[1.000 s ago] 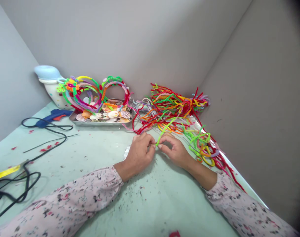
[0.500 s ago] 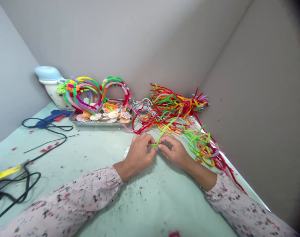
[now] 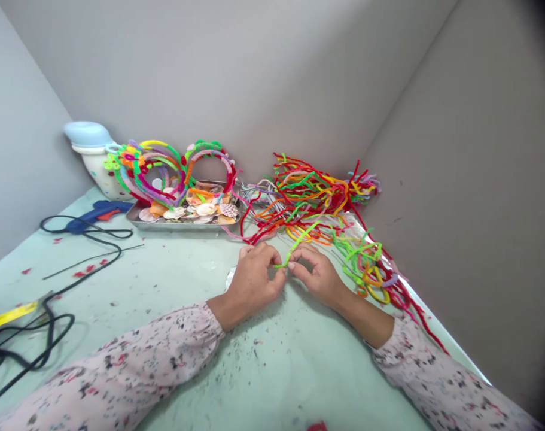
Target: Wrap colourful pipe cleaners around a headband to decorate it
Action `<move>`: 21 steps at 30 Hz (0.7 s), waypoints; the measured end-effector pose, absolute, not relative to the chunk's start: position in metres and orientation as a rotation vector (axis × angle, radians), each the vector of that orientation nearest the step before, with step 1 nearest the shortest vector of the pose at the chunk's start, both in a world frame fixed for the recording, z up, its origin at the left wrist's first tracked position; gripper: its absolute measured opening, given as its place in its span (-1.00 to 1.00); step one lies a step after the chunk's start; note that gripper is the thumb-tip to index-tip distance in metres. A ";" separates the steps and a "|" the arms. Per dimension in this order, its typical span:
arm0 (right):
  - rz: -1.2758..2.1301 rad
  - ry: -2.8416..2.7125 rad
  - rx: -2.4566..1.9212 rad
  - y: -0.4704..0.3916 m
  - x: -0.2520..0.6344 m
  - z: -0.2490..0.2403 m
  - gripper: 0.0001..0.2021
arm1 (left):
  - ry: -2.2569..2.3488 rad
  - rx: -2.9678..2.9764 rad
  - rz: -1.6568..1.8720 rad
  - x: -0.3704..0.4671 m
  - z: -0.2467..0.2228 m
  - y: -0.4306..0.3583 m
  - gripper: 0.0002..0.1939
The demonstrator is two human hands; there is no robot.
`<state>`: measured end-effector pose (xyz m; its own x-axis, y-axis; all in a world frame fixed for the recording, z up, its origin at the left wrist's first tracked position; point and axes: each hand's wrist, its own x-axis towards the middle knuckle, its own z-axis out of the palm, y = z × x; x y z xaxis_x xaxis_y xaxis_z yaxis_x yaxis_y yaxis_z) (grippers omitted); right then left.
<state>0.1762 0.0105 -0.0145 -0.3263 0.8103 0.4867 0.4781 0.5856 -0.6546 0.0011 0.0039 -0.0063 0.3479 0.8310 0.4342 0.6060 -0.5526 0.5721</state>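
A bright green pipe cleaner is pinched between both hands above the middle of the table. My left hand is closed, thumb and fingers gripping its lower end. My right hand pinches it close beside the left fingertips. From there the free length slants up and to the right, towards the heap behind. Something silvery shows partly behind my left hand; I cannot make out what it is.
Behind are a metal tray of shells, several fuzzy headbands and a heap of coloured pipe cleaners. A blue glue gun, black cable and white container with blue lid lie left. Red scraps dot the pale green table.
The green pipe cleaner's free end has dipped slightly and the fingertips have shifted a little along it. Both hands keep their grip in nearly the same place.
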 end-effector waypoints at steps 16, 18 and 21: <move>0.434 -2.027 -1.019 0.010 0.176 -0.015 -0.95 | 1.287 2.275 1.033 0.001 -0.005 0.003 -0.98; 0.427 -2.026 -1.023 0.010 0.175 -0.014 -0.95 | 1.286 2.278 1.030 0.001 -0.005 0.003 -0.98; 0.419 -2.028 -1.023 0.010 0.175 -0.013 -0.94 | 1.282 2.282 1.027 0.001 -0.005 0.002 -0.99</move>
<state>0.1749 0.0098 -0.0134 -0.3455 0.7847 0.5146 0.5165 0.6169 -0.5939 0.0013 0.0024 -0.0050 0.3359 0.8385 0.4291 0.6021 -0.5415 0.5868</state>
